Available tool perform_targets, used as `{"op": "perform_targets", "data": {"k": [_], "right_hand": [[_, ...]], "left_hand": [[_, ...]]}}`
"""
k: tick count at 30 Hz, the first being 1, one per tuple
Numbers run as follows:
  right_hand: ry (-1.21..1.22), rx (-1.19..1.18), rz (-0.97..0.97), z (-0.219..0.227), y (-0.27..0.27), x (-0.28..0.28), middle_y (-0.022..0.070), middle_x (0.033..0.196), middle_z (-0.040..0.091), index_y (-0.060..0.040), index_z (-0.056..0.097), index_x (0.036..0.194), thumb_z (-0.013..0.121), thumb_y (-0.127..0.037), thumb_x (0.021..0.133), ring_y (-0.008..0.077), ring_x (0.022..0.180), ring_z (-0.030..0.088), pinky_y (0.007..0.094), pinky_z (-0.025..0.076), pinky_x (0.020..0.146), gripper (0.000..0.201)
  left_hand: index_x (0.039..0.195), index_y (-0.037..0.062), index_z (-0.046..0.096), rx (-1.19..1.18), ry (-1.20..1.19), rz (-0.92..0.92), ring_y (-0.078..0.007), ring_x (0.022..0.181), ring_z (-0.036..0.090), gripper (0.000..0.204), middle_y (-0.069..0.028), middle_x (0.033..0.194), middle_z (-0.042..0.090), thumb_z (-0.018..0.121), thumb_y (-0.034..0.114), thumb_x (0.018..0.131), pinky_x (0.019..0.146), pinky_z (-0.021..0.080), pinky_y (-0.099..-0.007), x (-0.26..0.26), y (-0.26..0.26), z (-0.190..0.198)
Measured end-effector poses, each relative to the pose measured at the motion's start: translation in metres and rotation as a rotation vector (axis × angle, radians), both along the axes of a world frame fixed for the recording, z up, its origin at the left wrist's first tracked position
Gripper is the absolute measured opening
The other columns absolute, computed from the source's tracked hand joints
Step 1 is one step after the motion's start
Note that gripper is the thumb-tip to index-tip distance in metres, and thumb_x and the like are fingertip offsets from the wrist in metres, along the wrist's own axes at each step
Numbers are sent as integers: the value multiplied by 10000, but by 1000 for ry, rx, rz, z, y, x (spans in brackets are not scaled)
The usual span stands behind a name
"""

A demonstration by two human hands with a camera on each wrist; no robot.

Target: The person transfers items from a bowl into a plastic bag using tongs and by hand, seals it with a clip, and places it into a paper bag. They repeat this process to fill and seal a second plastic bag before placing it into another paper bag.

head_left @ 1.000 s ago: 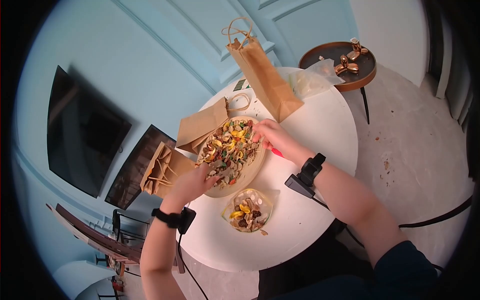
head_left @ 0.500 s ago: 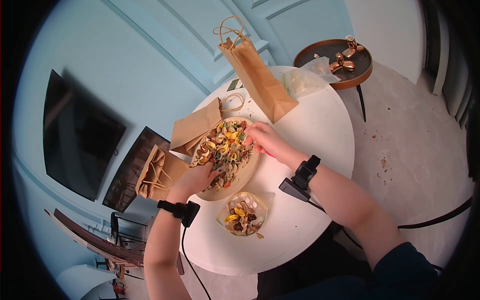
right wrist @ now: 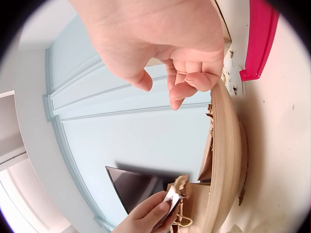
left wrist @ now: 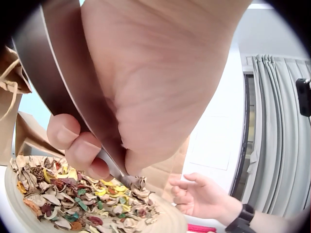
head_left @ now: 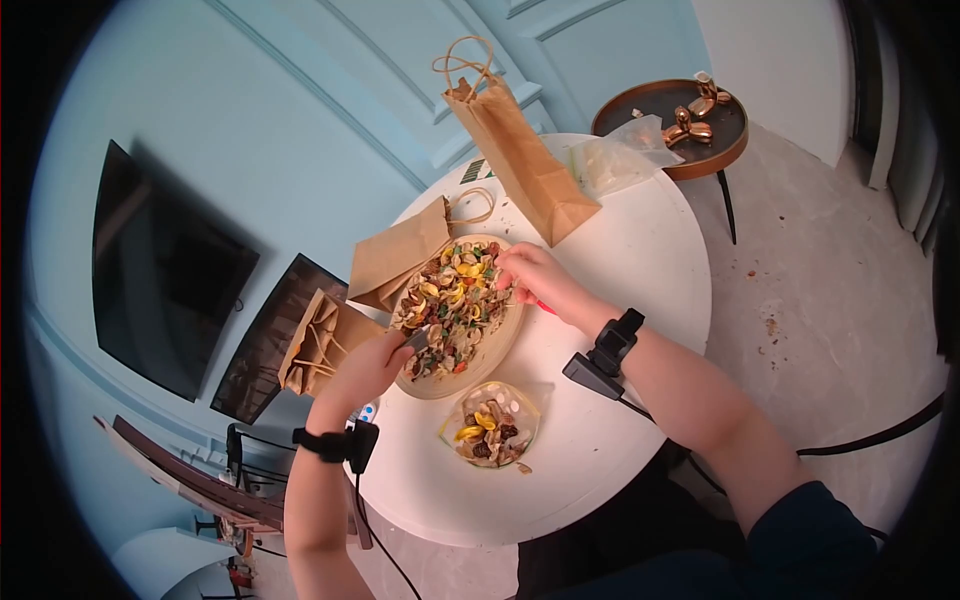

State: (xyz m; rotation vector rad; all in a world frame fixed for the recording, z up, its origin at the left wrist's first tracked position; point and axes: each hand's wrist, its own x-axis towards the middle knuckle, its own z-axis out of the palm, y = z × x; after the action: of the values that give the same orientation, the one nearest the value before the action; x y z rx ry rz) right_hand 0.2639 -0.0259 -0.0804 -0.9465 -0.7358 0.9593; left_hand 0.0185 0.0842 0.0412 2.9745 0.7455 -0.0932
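Note:
My left hand (head_left: 368,368) (left wrist: 155,73) grips metal tongs (left wrist: 56,58) above the near-left side of a round wooden plate (head_left: 508,340) (right wrist: 226,160) heaped with dried petals (head_left: 455,300). A curled brown piece (left wrist: 141,187) (right wrist: 181,185) sits at the tongs' tips. Beside the plate's right rim is my right hand (head_left: 545,280) (right wrist: 165,43), its fingers loosely bent with nothing between them. A pink-red object (head_left: 546,307) (right wrist: 260,39) lies on the table by that hand. Nearer my body, a clear plastic bag (head_left: 537,402) holds more dried petals and cones.
One tall paper bag (head_left: 530,165) stands behind the plate; two others (head_left: 400,250) (head_left: 325,345) are at its left. Clear plastic packaging (head_left: 620,165) lies at the white table's (head_left: 640,300) back right, near a small round side table (head_left: 735,155). Cables hang from both wrists.
My left hand has drawn back left from the petals, bringing the tongs toward the plate's left edge. The right hand stays beside the rim, having shifted only slightly.

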Motion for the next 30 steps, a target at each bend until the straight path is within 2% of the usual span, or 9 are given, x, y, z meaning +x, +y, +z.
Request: {"op": "perform_targets", "data": {"k": [5, 7, 8, 9, 13, 16, 20, 24, 30], "right_hand": [[15, 6, 13, -3, 1, 1, 52, 809, 603, -65, 522, 1009, 555, -284, 902, 81, 546, 486, 213, 365, 496, 246], [24, 7, 15, -3, 2, 1, 51, 809, 602, -66, 524, 998, 556, -280, 902, 81, 550, 485, 214, 366, 499, 236], [23, 7, 18, -2, 1, 1, 51, 809, 602, -66, 524, 998, 556, -280, 902, 81, 550, 485, 214, 366, 499, 236], [13, 1, 10, -1, -1, 0, 51, 810, 602, -66, 524, 994, 554, -279, 903, 82, 549, 485, 215, 366, 499, 234], [4, -2, 1, -2, 0, 0, 52, 815, 604, -64, 526, 979, 551, -279, 903, 79, 544, 482, 213, 366, 494, 229], [25, 1, -7, -1, -1, 0, 54, 817, 605, -61, 527, 973, 549, -284, 903, 73, 539, 479, 210, 366, 487, 235], [3, -9, -7, 2, -3, 0, 67, 809, 620, -42, 520, 957, 520, -291, 900, 83, 530, 486, 232, 369, 480, 255], [-33, -19, 1, 3, -4, -2, 56, 830, 606, -57, 532, 988, 530, -298, 906, 70, 540, 481, 207, 369, 486, 254], [-108, -10, -67, 12, -10, -2, 56, 831, 601, -65, 545, 1037, 510, -269, 907, 66, 553, 477, 205, 367, 507, 244]], "left_hand": [[942, 40, 538, -115, 114, 106, -392, 752, 574, 231, -200, 766, 590, 504, 269, 935, 641, 441, -437, -21, -63, 28], [969, 55, 530, -180, 154, 19, -388, 753, 578, 242, -189, 766, 595, 512, 293, 935, 640, 446, -432, -34, -77, 23], [961, 26, 545, -203, 115, -33, -325, 697, 580, 253, -166, 730, 584, 527, 277, 934, 616, 438, -383, -38, -86, 20], [961, 26, 545, -204, 114, -29, -325, 697, 580, 253, -166, 730, 584, 527, 277, 934, 616, 438, -383, -41, -89, 16], [1058, 38, 517, -81, 162, -27, -362, 751, 599, 293, -193, 781, 604, 554, 292, 916, 644, 454, -412, -46, -93, 6], [1089, 31, 488, -50, 18, 81, -346, 740, 606, 355, -188, 792, 609, 621, 280, 874, 637, 461, -398, -50, -91, 9], [1068, 47, 477, 19, -46, 129, -305, 651, 599, 378, -112, 748, 605, 627, 329, 865, 593, 461, -389, -66, -90, 7], [1041, 39, 491, -13, -53, 247, -302, 660, 602, 371, -131, 806, 604, 633, 330, 860, 599, 464, -390, -91, -90, -8], [1013, 12, 493, -42, -125, 270, -323, 679, 608, 368, -181, 872, 583, 628, 320, 863, 610, 469, -412, -124, -93, -46]]}}
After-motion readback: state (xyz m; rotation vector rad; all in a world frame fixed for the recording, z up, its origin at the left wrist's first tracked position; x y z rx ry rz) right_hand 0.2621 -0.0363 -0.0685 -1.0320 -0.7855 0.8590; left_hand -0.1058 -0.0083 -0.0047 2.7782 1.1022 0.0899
